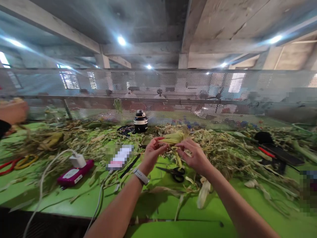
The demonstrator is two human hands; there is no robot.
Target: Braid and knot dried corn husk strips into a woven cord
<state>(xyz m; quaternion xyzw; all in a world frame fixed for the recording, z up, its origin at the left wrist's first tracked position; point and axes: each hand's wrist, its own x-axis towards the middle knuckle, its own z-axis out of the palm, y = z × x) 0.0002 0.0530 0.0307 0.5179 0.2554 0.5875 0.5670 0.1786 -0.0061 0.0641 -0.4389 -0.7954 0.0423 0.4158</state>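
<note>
A pale yellow-green corn husk bundle (175,136) is held up above the green table (158,205), its tip pointing away from me. My left hand (150,154), with a light band on the wrist, grips the bundle's near left end between thumb and fingers. On its right side, my right hand (194,154) has its fingers closed at the husk, near a narrow strip (178,160) that hangs down. Black-handled scissors (177,174) lie on the table just below both hands. A loose husk leaf (204,195) lies nearer to me on the right.
Husk scraps (223,152) cover much of the table. Leftward lie a phone (121,157), a purple power strip (74,173) with a white charger (77,161), cables and yellow-handled scissors (26,162). Behind stand a black bottle (141,122) and perforated screen (158,86). Another person's hand (15,110) shows far left.
</note>
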